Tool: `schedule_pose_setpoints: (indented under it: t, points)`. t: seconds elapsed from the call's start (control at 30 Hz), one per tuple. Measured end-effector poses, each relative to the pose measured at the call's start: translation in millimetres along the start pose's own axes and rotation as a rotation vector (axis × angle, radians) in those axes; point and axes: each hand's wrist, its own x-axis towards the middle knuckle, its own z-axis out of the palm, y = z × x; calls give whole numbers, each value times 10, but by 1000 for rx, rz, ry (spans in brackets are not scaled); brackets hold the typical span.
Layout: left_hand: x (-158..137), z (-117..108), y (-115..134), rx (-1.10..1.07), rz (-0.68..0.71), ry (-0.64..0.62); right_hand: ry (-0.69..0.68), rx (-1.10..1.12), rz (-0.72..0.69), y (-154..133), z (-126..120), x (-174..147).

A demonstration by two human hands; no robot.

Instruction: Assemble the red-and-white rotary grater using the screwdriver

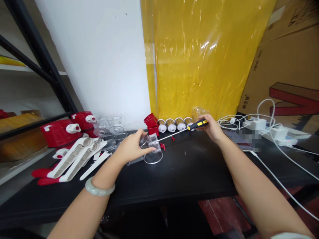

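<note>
My left hand (136, 146) is closed around a clear plastic cup (154, 155) with a narrower clear neck, held low over the black tabletop (189, 179). In my right hand (211, 127) is a screwdriver (198, 124) with a black and yellow handle. Its long metal shaft runs leftward, and the tip meets the clear neck; whether it touches a screw there I cannot tell. Small red plastic pieces (162, 146) lie just beyond the cup. Behind them stand a red funnel-shaped part (151, 124) and several gold mesh cylinders with white ends (170, 125).
White and red handles (74, 159), red housings (61, 132) and more clear cups (109, 123) crowd the left side. At right are a tablet (240, 140), white cables (265, 159) and a power strip (282, 137). A yellow plastic sheet (199, 59) and a cardboard box (286, 66) stand behind.
</note>
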Motion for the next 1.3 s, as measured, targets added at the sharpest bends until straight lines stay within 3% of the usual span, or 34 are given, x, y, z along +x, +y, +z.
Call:
schedule_pose_setpoints:
  t: [0.1, 0.3, 0.47, 0.53, 0.63, 0.77, 0.83, 1.0, 1.13, 1.3]
  points:
    - [1, 0, 1, 1, -4, -5, -25, 152, -54, -2, 30, -6]
    - [3, 4, 8, 4, -9, 5, 104, -204, 42, 30, -3, 1]
    - [2, 9, 4, 6, -13, -6, 8, 352, 10, -32, 32, 6]
    - [4, 15, -2, 3, -10, -5, -58, 450, -14, -68, 44, -14]
    - [8, 19, -8, 4, -12, -3, -54, 417, -28, -65, 57, -36]
    - [12, 14, -10, 2, -13, -4, 133, 222, 53, 20, 106, -26]
    - [12, 12, -9, -2, -11, -1, 174, 284, 77, 37, 134, -15]
    - [11, 15, -5, -6, -9, 7, 68, 629, 120, -11, 136, 2]
    - [8, 13, 3, -4, -3, 4, 109, 649, 34, 22, 146, 8]
    - [5, 12, 1, 2, -2, -3, 214, 697, 85, 70, 242, -2]
